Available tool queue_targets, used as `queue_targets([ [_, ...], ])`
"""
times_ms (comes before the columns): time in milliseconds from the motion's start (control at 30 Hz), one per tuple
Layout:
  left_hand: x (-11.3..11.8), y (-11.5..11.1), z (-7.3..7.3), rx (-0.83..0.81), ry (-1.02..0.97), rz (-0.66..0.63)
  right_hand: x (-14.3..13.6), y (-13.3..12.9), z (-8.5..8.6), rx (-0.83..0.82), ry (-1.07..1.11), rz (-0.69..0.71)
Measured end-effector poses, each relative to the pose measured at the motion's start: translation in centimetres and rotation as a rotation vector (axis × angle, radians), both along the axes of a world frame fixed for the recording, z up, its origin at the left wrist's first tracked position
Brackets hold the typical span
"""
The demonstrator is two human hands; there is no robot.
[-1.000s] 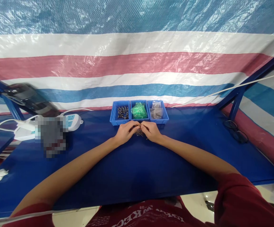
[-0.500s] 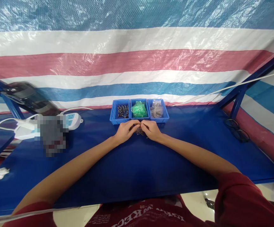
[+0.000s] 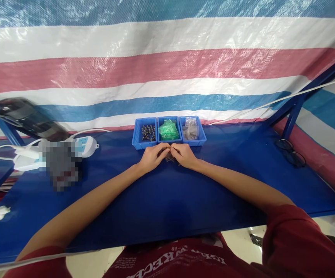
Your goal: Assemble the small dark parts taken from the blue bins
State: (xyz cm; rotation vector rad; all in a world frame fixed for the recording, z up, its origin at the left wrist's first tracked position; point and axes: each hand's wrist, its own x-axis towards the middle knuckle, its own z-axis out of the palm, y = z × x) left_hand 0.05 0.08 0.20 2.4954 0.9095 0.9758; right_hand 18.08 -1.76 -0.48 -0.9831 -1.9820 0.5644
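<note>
- Since the earlier frame, the view is shifting slightly, carrying the whole scene with it; both hands are keeping their place by the bins.
- Striped sheet (image 3: 167, 67), white, red and blue, is hanging across the far side.
- Blue table (image 3: 167, 204) is spreading beneath both forearms.
- Dark cylindrical object (image 3: 30, 117), smeared in outline, is leaning at the far left.
- White power strip (image 3: 88, 146) is lying on the left, partly covered by a pixelated object (image 3: 61, 164) that cannot be identified.
- Three blue bins are standing side by side at the far centre: left bin (image 3: 141, 146), middle bin (image 3: 176, 141) and right bin (image 3: 195, 143).
- Left hand (image 3: 152, 158) is pinching narrowly at the near side of the middle bin, thumb against fingers.
- Right hand (image 3: 185, 155) is mirroring that pinch, its fingertips meeting the left hand's.
- Eyeglasses (image 3: 296, 159) are resting at the right.
- Green bagged contents (image 3: 169, 130) are filling the middle bin; a clear bag (image 3: 190, 132) is occupying the right one.
- Dark metallic parts (image 3: 149, 132) are lying loose in the left bin.
- Small loose pieces (image 3: 170, 158) are lying on the table beneath the hands, largely hidden.
- Brassy piece (image 3: 169, 148) is sitting between both hands' fingertips, its shape too small to tell.
</note>
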Motion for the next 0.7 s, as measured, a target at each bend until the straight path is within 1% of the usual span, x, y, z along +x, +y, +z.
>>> queue_targets([
  [700, -0.08, -0.11, 0.25, -0.001, -0.004, -0.012, -0.12, -0.01, -0.04, 0.005, 0.011, -0.001],
])
